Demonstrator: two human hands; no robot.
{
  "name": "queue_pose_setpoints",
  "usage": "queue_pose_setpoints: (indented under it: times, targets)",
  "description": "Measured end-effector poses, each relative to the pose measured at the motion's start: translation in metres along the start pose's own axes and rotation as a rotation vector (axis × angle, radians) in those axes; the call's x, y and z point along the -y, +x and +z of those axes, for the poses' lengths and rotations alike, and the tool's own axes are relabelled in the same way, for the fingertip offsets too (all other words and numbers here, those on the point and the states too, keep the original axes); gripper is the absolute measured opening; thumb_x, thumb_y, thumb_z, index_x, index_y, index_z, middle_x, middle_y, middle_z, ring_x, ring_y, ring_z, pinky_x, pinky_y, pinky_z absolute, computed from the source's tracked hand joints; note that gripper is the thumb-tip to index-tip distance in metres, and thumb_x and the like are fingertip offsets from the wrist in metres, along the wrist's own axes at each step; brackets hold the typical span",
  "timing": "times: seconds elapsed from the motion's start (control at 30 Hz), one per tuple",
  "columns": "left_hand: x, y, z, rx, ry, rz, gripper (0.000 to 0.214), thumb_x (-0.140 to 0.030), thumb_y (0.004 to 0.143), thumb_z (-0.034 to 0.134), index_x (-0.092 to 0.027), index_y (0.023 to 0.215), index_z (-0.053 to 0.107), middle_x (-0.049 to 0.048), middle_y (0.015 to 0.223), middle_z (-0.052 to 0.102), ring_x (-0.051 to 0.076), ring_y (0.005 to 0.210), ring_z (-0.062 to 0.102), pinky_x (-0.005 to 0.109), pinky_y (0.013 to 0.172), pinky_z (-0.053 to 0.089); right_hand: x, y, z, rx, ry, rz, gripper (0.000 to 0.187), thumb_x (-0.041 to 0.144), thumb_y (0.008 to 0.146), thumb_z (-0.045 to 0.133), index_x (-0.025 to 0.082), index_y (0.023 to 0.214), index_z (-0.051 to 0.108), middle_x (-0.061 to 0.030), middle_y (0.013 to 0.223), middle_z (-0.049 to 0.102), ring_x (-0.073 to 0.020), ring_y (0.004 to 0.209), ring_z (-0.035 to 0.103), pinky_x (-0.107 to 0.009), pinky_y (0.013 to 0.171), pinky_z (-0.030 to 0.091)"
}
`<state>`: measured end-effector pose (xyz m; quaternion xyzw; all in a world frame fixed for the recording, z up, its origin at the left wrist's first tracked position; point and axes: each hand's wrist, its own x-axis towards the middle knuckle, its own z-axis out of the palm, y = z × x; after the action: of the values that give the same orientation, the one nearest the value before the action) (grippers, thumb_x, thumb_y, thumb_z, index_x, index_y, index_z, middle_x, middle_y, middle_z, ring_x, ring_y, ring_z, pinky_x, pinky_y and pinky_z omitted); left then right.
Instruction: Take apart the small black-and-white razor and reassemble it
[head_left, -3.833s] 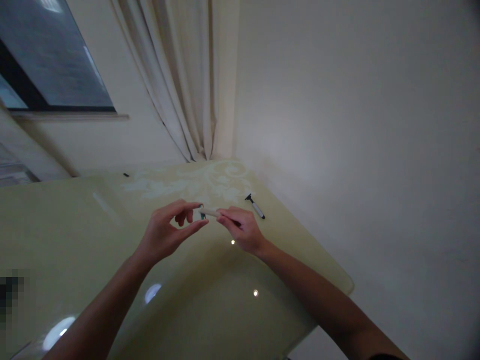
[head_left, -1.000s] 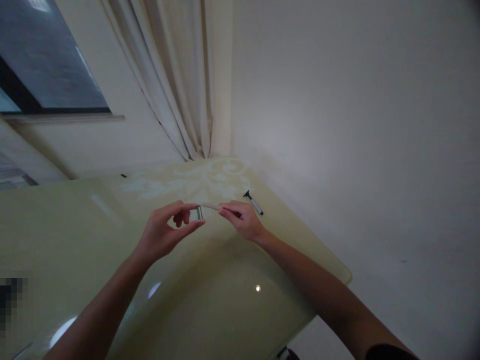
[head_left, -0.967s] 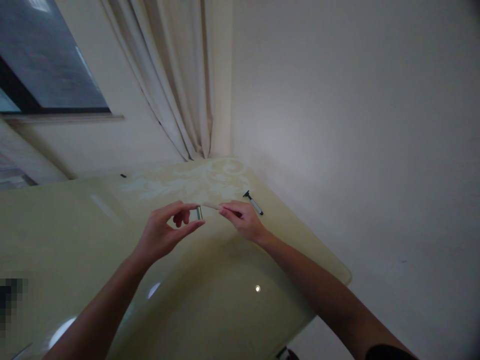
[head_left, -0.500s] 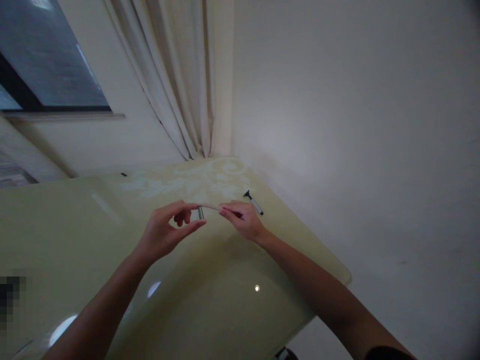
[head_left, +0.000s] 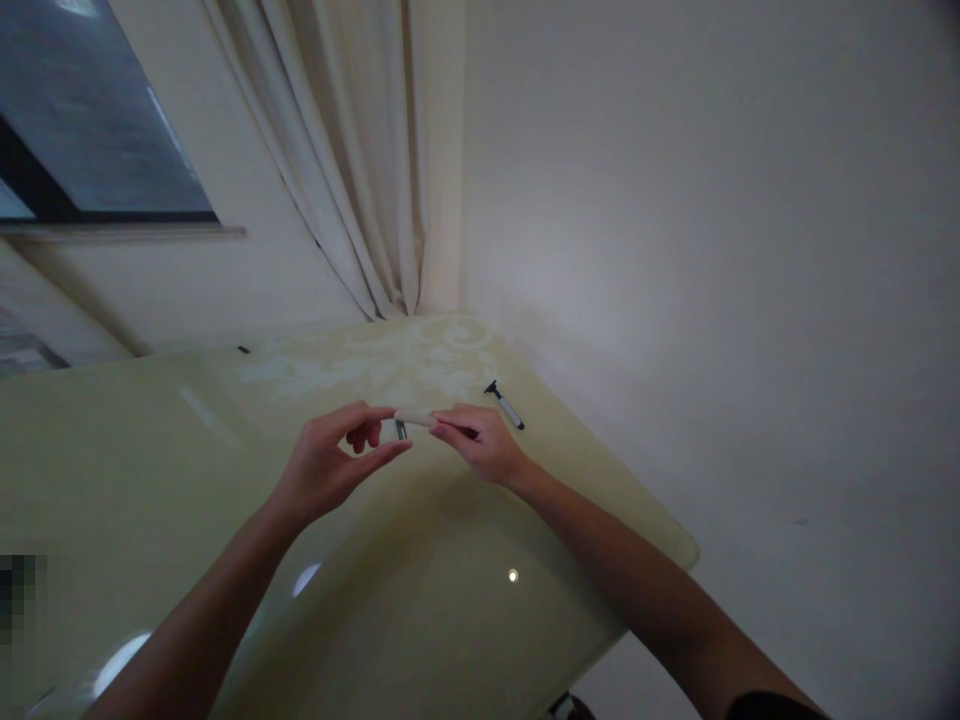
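My left hand (head_left: pixel 330 462) pinches the small head (head_left: pixel 400 429) of a razor between thumb and forefinger, above the pale yellow glossy table (head_left: pixel 225 480). My right hand (head_left: pixel 480 442) is closed round the razor's cream handle (head_left: pixel 414 416), which points left towards my left hand. Head and handle meet between my fingertips; whether they are joined I cannot tell. A second razor (head_left: pixel 504 404) with a black head and a white handle lies on the table just beyond my right hand.
The table's right edge (head_left: pixel 637 500) runs along a plain white wall. A cream curtain (head_left: pixel 367 160) hangs in the far corner, and a dark window (head_left: pixel 82 120) is at the upper left. A small dark object (head_left: pixel 243 349) lies at the table's far edge.
The two hands have stayed nearly still over the table. The razor head has turned slightly between my left fingers, and my right hand has brought the handle a little closer to it.
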<state>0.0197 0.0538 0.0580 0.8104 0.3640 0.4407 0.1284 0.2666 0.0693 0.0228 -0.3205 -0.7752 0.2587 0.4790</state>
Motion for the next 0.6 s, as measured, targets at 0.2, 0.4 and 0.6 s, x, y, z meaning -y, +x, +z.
queue_pose_setpoints:
  times: [0.2,0.4,0.6]
  targets:
    - [0.0011,-0.0003,0.0001,-0.001,0.003,-0.024,0.031,-0.041,0.084,0.08,-0.022,0.108,0.075,-0.0047,0.068,0.059,0.009,0.058,0.05,0.021,0.057,0.044,-0.0016,0.0005,-0.0022,0.021,-0.026,0.032,0.042,0.051,0.1,0.062,0.015,0.109,0.082,-0.0047,0.076,0.069,-0.013,0.064,0.056,-0.026,0.062,0.041]
    - [0.0019,0.0001,-0.0008,-0.019,0.002,-0.032,0.03,-0.042,0.085,0.079,-0.022,0.107,0.076,-0.0049,0.066,0.058,0.009,0.057,0.05,0.021,0.056,0.044,-0.0049,0.0006,-0.0012,0.042,-0.046,0.032,0.042,0.053,0.1,0.062,0.016,0.108,0.082,-0.006,0.08,0.072,-0.0138,0.066,0.058,-0.025,0.063,0.043]
    - [0.0052,-0.0021,0.0003,0.007,0.011,-0.003,0.03,-0.042,0.085,0.08,-0.023,0.108,0.075,-0.0048,0.068,0.059,0.009,0.057,0.049,0.021,0.056,0.043,-0.0006,0.0016,-0.0026,0.06,-0.007,0.056,0.042,0.053,0.099,0.062,0.017,0.106,0.082,-0.0062,0.084,0.074,-0.0134,0.067,0.058,-0.025,0.063,0.043]
